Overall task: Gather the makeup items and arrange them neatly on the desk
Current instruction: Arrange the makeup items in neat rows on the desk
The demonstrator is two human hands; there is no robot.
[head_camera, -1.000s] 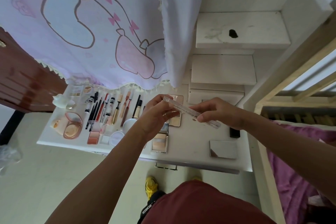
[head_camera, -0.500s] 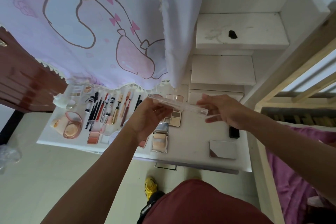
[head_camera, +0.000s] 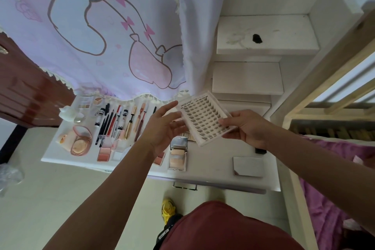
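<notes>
Centre frame: your right hand pinches the lash tray face-up, likely for checking | left hand spread, empty, beside it

holds a clear lash tray tilted above the white desk, pinching its right edge with the right hand. spreads the left hand, fingers straight, at the tray's left edge. below on the desk: row of pencils and tubes, open pink compact, closed silver case.
</notes>
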